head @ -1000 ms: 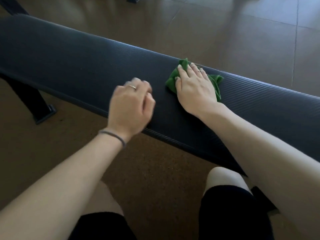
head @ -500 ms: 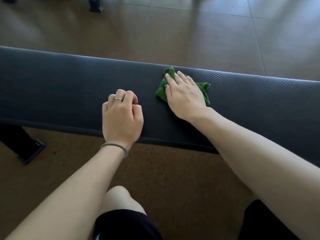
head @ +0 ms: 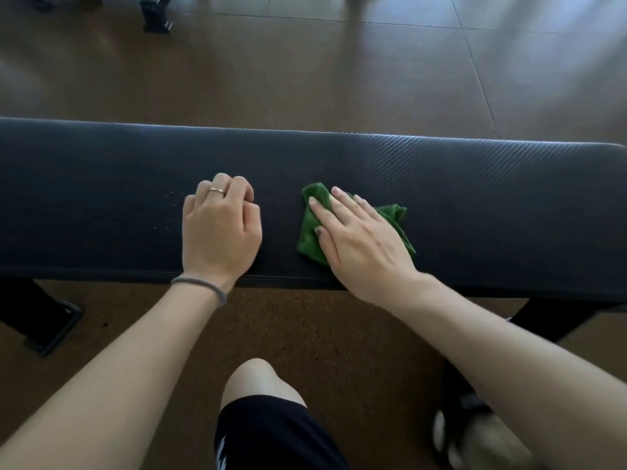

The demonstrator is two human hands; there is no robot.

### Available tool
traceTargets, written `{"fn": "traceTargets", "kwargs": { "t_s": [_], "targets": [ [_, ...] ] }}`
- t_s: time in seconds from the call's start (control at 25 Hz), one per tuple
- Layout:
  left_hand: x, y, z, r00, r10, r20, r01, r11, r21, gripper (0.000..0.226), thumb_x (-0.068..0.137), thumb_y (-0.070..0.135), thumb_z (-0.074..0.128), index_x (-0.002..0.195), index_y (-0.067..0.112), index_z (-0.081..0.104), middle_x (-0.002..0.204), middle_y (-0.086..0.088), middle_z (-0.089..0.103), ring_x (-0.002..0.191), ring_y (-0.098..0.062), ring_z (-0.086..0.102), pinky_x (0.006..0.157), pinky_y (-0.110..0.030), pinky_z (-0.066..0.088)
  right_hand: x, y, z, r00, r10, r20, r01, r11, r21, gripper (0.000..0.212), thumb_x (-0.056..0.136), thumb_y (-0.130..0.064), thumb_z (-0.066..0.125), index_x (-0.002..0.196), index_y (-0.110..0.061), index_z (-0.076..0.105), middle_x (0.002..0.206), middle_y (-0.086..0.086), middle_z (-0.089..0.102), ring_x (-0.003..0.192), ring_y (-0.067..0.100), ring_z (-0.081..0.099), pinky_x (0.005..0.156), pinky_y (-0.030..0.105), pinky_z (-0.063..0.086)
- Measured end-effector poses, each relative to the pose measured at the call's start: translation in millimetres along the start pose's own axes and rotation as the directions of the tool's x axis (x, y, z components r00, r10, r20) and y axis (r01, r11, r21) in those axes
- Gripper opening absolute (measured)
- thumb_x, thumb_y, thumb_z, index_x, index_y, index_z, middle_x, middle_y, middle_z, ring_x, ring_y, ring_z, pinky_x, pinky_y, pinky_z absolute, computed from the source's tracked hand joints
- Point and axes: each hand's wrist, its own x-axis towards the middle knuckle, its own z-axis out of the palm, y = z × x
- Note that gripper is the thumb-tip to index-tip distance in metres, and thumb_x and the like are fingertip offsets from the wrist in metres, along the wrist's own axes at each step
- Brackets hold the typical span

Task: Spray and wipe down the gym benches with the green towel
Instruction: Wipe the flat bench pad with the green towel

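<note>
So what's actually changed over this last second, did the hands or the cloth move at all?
The right hand has slid the crumpled green towel from the far edge of the black padded bench toward its near edge. The left hand, a loose fist, settled onto the pad. Nothing was let go; the right palm stays flat on the towel.

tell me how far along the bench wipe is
Done: spray is on, droplets bead the bench. In hand: the right hand presses the green towel flat mid-bench; the left hand rests curled and empty. Left: the droplet patch; other benches aren't visible.
</note>
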Motion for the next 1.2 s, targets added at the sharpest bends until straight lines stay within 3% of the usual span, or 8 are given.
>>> {"fn": "traceTargets", "kwargs": {
  "t_s": [0.2, 0.32, 0.44, 0.56, 0.84, 0.92, 1.08, 1.2],
  "targets": [
    [-5, 2, 7, 0.999, -0.025, -0.021, 0.024, 0.999, -0.032, 0.021, 0.092, 0.020, 0.039, 0.087, 0.015, 0.059, 0.094, -0.002, 0.059, 0.089, -0.027, 0.053, 0.082, -0.042, 0.042, 86, 5, 7, 0.986, 0.162, 0.023, -0.163, 0.986, 0.045, 0.054, 0.111, -0.034, 0.021, 0.161, -0.013, 0.027, 0.169, 0.007, 0.026, 0.158, 0.022, 0.015, 0.129, 0.038, 0.006],
    [-4, 2, 4, 0.999, -0.046, -0.027, 0.045, 0.998, -0.034, 0.020, 0.091, 0.019, 0.039, 0.086, 0.014, 0.059, 0.094, -0.002, 0.059, 0.089, -0.027, 0.053, 0.081, -0.041, 0.042, 23, -18, 5, 0.996, 0.054, -0.066, -0.051, 0.998, 0.039, 0.053, 0.110, -0.031, 0.028, 0.156, -0.006, 0.040, 0.161, 0.015, 0.039, 0.154, 0.030, 0.029, 0.127, 0.046, 0.020],
    [-6, 3, 5, 0.998, -0.051, -0.019, 0.051, 0.998, -0.025, 0.022, 0.093, 0.019, 0.039, 0.087, 0.014, 0.059, 0.094, -0.001, 0.059, 0.088, -0.024, 0.053, 0.080, -0.039, 0.042, -24, -26, 1, 0.995, -0.092, 0.034, 0.091, 0.996, 0.019, 0.053, 0.110, -0.033, 0.028, 0.156, -0.009, 0.041, 0.161, 0.012, 0.039, 0.154, 0.027, 0.029, 0.127, 0.046, 0.024],
    [-5, 4, 5, 0.998, -0.052, -0.025, 0.051, 0.998, -0.035, 0.023, 0.093, 0.018, 0.038, 0.087, 0.014, 0.060, 0.093, -0.001, 0.059, 0.086, -0.023, 0.053, 0.079, -0.038, 0.042, 27, -17, 1, 0.987, -0.158, 0.012, 0.158, 0.987, 0.032, 0.052, 0.110, -0.033, 0.028, 0.155, -0.010, 0.042, 0.161, 0.011, 0.040, 0.153, 0.027, 0.030, 0.127, 0.043, 0.022],
    [-4, 1, 3, 0.998, -0.056, -0.038, 0.054, 0.997, -0.050, 0.020, 0.090, 0.014, 0.039, 0.085, 0.011, 0.058, 0.090, -0.004, 0.058, 0.082, -0.025, 0.052, 0.078, -0.042, 0.044, 155, -14, 11, 0.996, -0.072, 0.062, 0.070, 0.997, 0.030, 0.052, 0.112, -0.036, 0.022, 0.160, -0.018, 0.032, 0.167, 0.003, 0.031, 0.157, 0.020, 0.020, 0.127, 0.037, 0.010],
    [-5, 1, 3, 0.997, -0.057, -0.046, 0.055, 0.997, -0.052, 0.019, 0.090, 0.013, 0.040, 0.084, 0.011, 0.057, 0.089, -0.004, 0.059, 0.082, -0.025, 0.052, 0.078, -0.043, 0.044, 146, 18, 5, 1.000, -0.004, 0.026, 0.003, 0.999, 0.041, 0.051, 0.111, -0.035, 0.024, 0.158, -0.018, 0.036, 0.165, 0.006, 0.035, 0.155, 0.021, 0.025, 0.126, 0.036, 0.013],
    [-6, 3, 4, 0.996, -0.061, -0.063, 0.057, 0.996, -0.066, 0.019, 0.090, 0.013, 0.040, 0.084, 0.012, 0.058, 0.090, -0.003, 0.059, 0.083, -0.023, 0.052, 0.079, -0.040, 0.043, 109, 111, -9, 0.950, 0.292, -0.111, -0.292, 0.956, 0.021, 0.055, 0.106, -0.037, 0.021, 0.145, -0.013, 0.052, 0.143, 0.016, 0.057, 0.137, 0.033, 0.046, 0.116, 0.041, 0.028],
    [-5, 4, 5, 0.995, -0.075, -0.062, 0.071, 0.996, -0.058, 0.019, 0.090, 0.016, 0.040, 0.084, 0.013, 0.058, 0.090, -0.002, 0.059, 0.083, -0.023, 0.052, 0.078, -0.039, 0.042, 101, 113, -8, 0.868, 0.491, -0.077, -0.491, 0.871, 0.022, 0.051, 0.109, -0.031, 0.024, 0.150, -0.010, 0.045, 0.149, 0.017, 0.051, 0.144, 0.034, 0.039, 0.122, 0.044, 0.021]
  ]
}}
